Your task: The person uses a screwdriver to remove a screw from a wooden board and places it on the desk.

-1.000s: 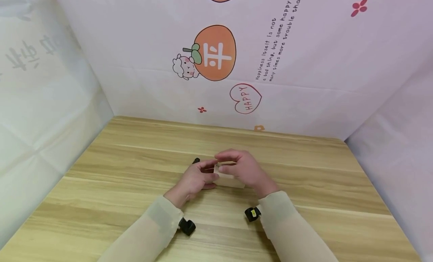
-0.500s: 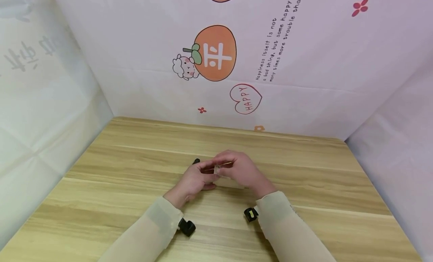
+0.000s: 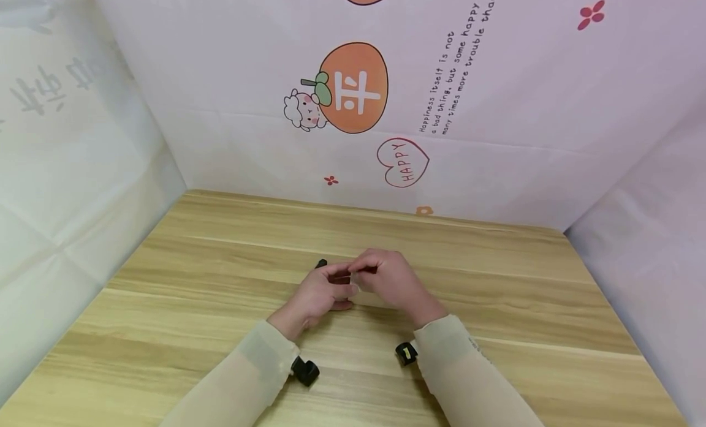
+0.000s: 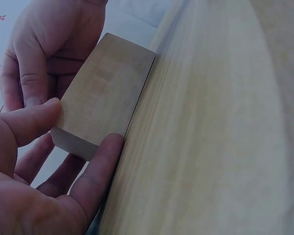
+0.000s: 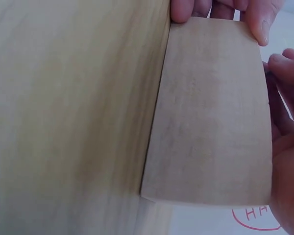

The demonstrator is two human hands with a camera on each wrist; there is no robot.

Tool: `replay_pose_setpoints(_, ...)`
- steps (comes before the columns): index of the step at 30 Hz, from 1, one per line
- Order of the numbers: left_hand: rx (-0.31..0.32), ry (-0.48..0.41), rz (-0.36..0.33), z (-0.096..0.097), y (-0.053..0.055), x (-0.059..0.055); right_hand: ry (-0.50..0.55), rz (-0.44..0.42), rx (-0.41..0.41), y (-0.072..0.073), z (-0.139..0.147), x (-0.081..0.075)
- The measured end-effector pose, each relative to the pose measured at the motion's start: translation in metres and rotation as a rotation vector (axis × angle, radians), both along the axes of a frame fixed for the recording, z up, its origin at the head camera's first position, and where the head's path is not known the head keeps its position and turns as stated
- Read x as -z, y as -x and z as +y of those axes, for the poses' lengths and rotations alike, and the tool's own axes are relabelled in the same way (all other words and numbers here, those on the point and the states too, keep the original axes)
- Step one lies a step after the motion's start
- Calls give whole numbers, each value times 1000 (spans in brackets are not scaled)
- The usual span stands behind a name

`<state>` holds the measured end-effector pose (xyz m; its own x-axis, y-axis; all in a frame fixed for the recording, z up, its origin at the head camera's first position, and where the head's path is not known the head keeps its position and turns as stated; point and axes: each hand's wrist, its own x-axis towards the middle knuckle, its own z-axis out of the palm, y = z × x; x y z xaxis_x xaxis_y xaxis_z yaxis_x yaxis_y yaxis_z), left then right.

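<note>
A pale wooden block [image 3: 375, 300] stands on the table, its broad face showing in both wrist views. My left hand [image 3: 317, 292] grips the block's left end, the thumb at the upper edge and a finger low beside the table. At the top of the block is my right hand [image 3: 388, 280], its thumb and fingertips drawn together in a pinch. A small dark thing [image 5: 266, 69] shows at those fingertips in the right wrist view; its kind I cannot tell. The right fingers partly cover the block's top in the head view.
A black object [image 3: 321, 263] lies just behind my left hand, mostly hidden by it. The wood-grained table [image 3: 220, 280] meets a printed white cloth [image 3: 248, 145] at the back, with more cloth at both sides. Black camera mounts [image 3: 305, 371] sit at the wrists.
My right thumb and fingers have come together at the block's top, and the hand has turned down slightly over it. The left hand and the block stay nearly in place.
</note>
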<state>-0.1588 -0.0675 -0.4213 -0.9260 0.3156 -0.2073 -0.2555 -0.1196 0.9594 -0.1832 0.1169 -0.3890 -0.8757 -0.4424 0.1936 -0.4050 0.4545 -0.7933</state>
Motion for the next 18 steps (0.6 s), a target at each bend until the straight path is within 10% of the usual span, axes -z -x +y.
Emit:
replay_pose_setpoints(6, -15, 22, -11, 0, 0, 0, 109, 44, 140, 1, 0, -1)
replay_pose_setpoints(18, -26, 9, -20, 2, 2, 3, 497, -364, 331, 11, 21, -6)
